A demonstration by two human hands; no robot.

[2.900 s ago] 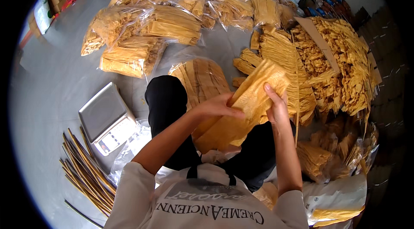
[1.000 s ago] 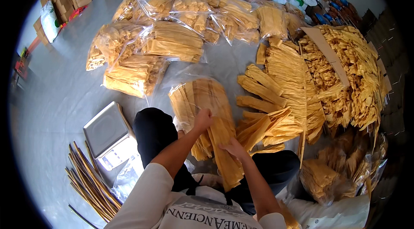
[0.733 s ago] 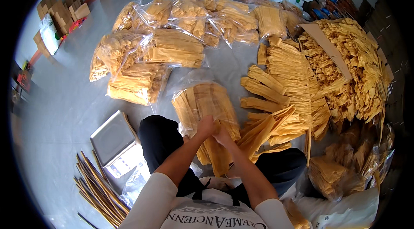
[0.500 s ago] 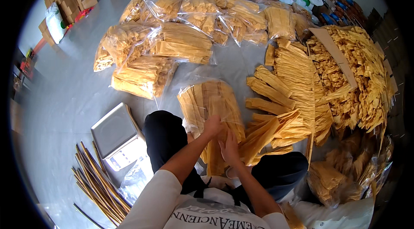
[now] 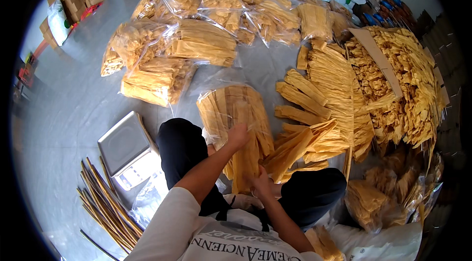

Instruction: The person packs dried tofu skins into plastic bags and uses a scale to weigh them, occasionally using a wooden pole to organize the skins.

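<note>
In front of my crossed legs lies a clear plastic bag packed with flat yellow strips of what looks like dried tofu skin. Some strips stick out of its near end. My left hand is closed over the bag's near part, seemingly gripping the plastic edge. Lower down, my right hand curls at the right side of the protruding strip ends, its fingers partly blurred. To the right, loose strips fan out beside a long row of strips.
Filled clear bags line the floor ahead. A big heap of strips with a cardboard piece rises at right. On my left sit a scale and a bundle of sticks. Bagged scraps lie at lower right.
My right hand has moved down toward me along the strips, away from my left hand. The left hand stays near the bag's mouth. The whole view has shifted slightly.
</note>
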